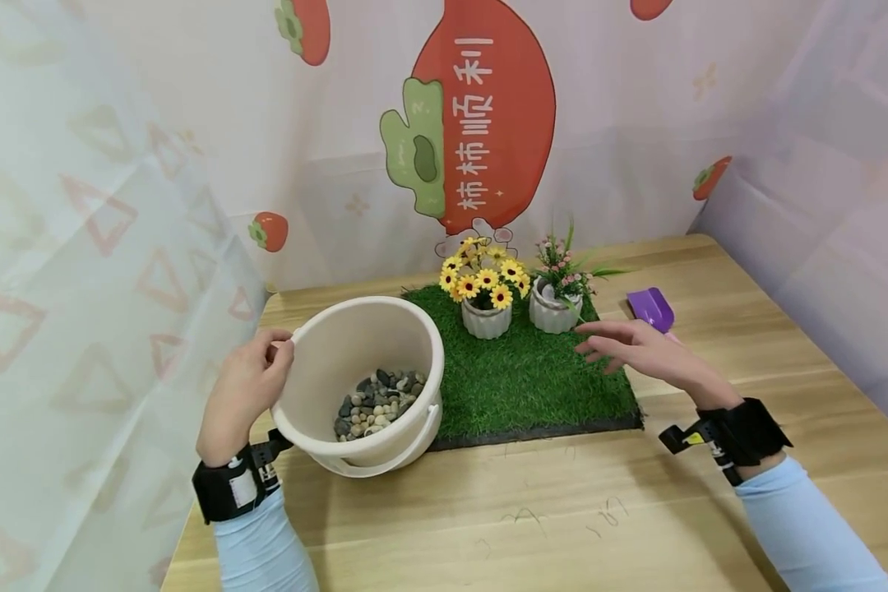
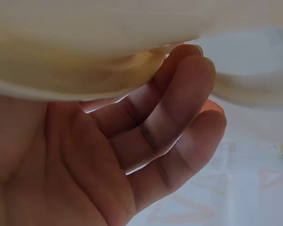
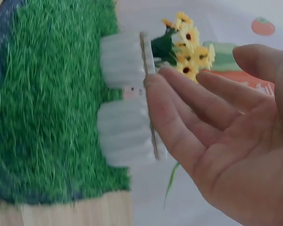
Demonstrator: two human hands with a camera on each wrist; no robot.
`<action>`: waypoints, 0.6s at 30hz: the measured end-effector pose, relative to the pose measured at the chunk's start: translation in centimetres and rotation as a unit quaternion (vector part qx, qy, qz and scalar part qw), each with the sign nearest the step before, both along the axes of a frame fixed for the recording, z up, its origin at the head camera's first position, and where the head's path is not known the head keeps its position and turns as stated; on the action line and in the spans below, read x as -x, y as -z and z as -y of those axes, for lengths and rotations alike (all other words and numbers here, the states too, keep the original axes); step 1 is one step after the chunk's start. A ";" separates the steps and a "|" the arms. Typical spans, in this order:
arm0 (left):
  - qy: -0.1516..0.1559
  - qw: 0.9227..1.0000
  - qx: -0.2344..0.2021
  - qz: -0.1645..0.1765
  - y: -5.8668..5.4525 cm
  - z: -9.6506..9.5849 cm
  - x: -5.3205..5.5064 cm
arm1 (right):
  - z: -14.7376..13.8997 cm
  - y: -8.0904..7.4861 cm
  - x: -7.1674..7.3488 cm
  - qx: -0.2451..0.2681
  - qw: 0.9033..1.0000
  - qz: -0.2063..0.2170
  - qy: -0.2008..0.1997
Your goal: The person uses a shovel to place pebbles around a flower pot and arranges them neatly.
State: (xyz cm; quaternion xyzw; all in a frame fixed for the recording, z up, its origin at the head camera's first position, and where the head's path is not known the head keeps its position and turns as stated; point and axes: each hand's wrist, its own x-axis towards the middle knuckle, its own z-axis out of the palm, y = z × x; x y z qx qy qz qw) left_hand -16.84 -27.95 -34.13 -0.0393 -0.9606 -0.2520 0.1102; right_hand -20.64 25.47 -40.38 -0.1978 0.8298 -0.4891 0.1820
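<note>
A cream bucket (image 1: pixel 366 444) with grey and tan pebbles (image 1: pixel 377 403) in its bottom leans toward me on the table's left side. My left hand (image 1: pixel 247 390) grips its left rim, and in the left wrist view the fingers (image 2: pixel 179 103) curl beneath the rim's outside. My right hand (image 1: pixel 636 349) hovers over the right edge of the green turf mat (image 1: pixel 518 386), fingers extended and holding nothing. Just beyond those fingertips stands a white ribbed pot (image 1: pixel 555 314) of pink flowers. Left of it is another white pot (image 1: pixel 487 321), with yellow flowers (image 1: pixel 486 275).
A purple scoop (image 1: pixel 651 308) lies on the wooden table (image 1: pixel 533 510) beyond my right hand, its handle partly hidden. The bucket's handle (image 1: pixel 392 469) hangs down its front. Dark grass bits (image 1: pixel 607 511) are scattered near the front. A printed cloth (image 1: pixel 355 140) hangs behind.
</note>
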 end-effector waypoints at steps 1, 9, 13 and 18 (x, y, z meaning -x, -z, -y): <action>0.001 1.000 0.000 0.004 -0.1 0.0 0.0 | -0.3 0.0 0.0 -0.007 1.000 -0.006 -0.002; 0.016 1.000 -0.005 0.008 0.2 0.0 0.1 | -2.7 0.1 -0.5 -0.038 0.999 -0.024 -0.014; 0.015 1.000 -0.001 -0.004 0.2 -0.1 0.0 | -4.0 0.1 -0.5 -0.020 0.999 -0.036 -0.011; 0.017 1.000 -0.003 -0.006 0.1 0.0 -0.2 | -5.5 0.2 -0.6 -0.055 0.995 -0.077 0.011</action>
